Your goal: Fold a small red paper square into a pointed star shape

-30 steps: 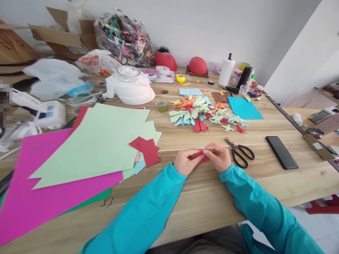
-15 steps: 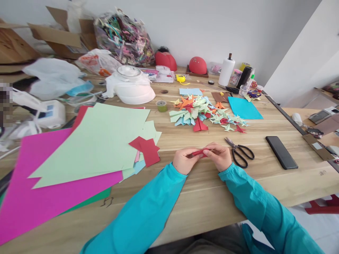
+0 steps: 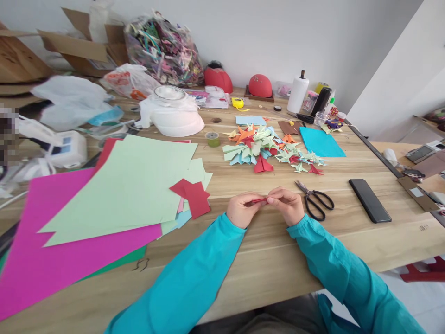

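Note:
Between my two hands is a small folded piece of red paper [image 3: 259, 200], seen edge-on as a narrow strip. My left hand [image 3: 241, 208] pinches its left end, and my right hand [image 3: 288, 206] pinches the right end with thumb and fingers. Most of the paper is hidden by the fingers. Just right of my right hand lies a pair of scissors [image 3: 314, 199] with black handles. Loose red paper pieces [image 3: 196, 199] rest to the left, on top of pale green sheets [image 3: 128, 185]. Beyond my hands spreads a pile of folded paper shapes [image 3: 259, 144] in green, orange, red and blue.
A black phone [image 3: 370, 200] lies at the right. Magenta paper [image 3: 76, 264] sits under the green sheets. Farther back are a roll of green tape [image 3: 212, 139], a turquoise sheet [image 3: 321, 142], a white bottle [image 3: 297, 95] and a stuffed plastic bag [image 3: 163, 51].
The red paper between my fingers shows a thinner strip than before, as if pressed flatter or tilted. Both hands stay in nearly the same place.

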`<action>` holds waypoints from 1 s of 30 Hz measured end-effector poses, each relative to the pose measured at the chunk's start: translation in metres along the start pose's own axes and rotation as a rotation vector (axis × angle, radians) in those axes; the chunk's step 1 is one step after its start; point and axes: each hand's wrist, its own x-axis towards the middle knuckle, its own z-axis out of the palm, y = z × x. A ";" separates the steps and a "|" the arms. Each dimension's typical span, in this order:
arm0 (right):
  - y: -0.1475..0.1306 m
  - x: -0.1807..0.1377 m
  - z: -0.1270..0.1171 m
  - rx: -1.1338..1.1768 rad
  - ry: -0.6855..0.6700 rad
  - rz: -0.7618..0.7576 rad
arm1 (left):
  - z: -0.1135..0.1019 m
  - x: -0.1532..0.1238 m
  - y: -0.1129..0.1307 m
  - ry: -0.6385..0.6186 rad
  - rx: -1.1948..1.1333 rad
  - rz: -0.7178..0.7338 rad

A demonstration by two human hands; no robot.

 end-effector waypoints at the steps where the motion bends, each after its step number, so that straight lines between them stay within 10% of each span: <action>1: 0.001 0.000 0.000 0.003 0.003 -0.001 | 0.000 0.000 0.000 0.001 0.004 0.003; 30: 0.000 0.006 0.000 0.109 0.132 0.262 | -0.003 -0.002 0.015 -0.090 -0.054 -0.082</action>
